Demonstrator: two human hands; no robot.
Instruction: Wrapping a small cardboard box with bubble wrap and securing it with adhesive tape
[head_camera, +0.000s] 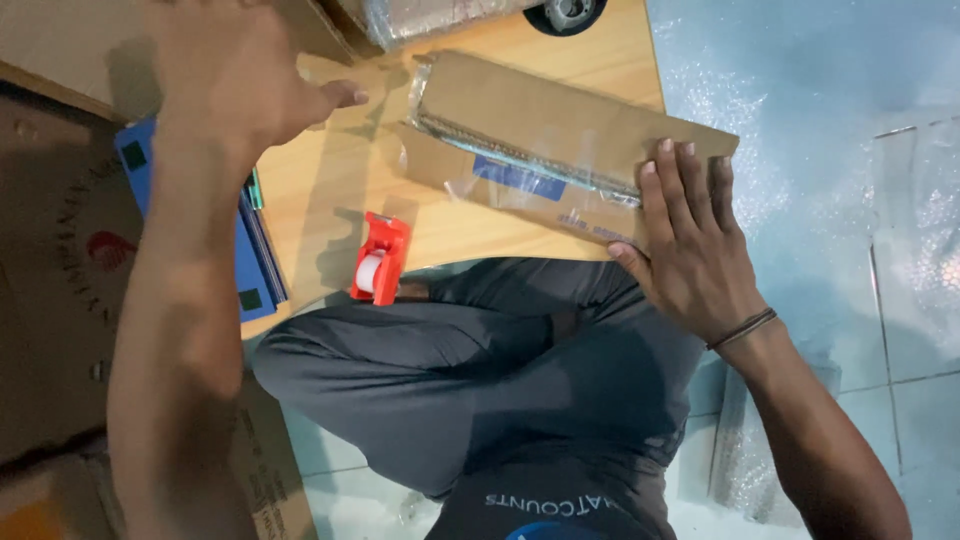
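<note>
A long flat cardboard package (540, 130), partly wrapped in clear plastic and tape, lies on a low wooden board (330, 190). My right hand (690, 240) presses flat on its near right end, fingers spread. My left hand (240, 70) hovers raised above the board's far left part, fingers apart, holding nothing I can see. A red tape dispenser (380, 260) with a white roll stands on the board's near edge between my hands.
Blue flat items (255, 260) are stacked at the board's left edge. Brown cardboard boxes (50, 270) fill the left side. Bubble wrap (800, 120) covers the tiled floor at right. A black wheel (565, 15) shows at the top. My crossed legs (450, 370) sit below.
</note>
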